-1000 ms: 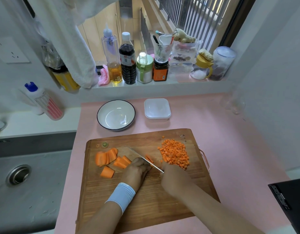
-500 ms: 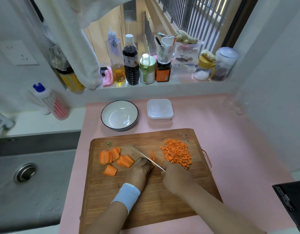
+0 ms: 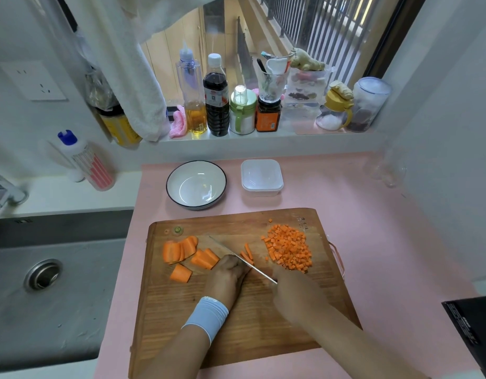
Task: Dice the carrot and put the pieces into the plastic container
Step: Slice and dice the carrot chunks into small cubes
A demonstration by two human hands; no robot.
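On a wooden cutting board (image 3: 236, 318) lie thick carrot chunks (image 3: 181, 253) at the left, a few thin carrot strips (image 3: 248, 253) in the middle and a heap of diced carrot (image 3: 288, 247) at the right. My right hand (image 3: 296, 294) grips the handle of a knife (image 3: 236, 255), its blade angled across the board toward the far left. My left hand (image 3: 228, 277), with a pale blue wristband, is curled against the blade's left side, fingers down on a carrot piece that is mostly hidden. The clear plastic container (image 3: 261, 178) stands beyond the board with its lid on.
A white bowl (image 3: 196, 184) with a dark rim sits left of the container on the pink counter (image 3: 378, 242). A sink (image 3: 45, 285) lies to the left. Bottles and jars (image 3: 217, 99) line the windowsill. A black object (image 3: 474, 329) juts in at the lower right.
The knife has shifted a little and cut carrot strips now lie to the blade's right. My left hand stays pressed beside the blade. The camera view drifted slightly.
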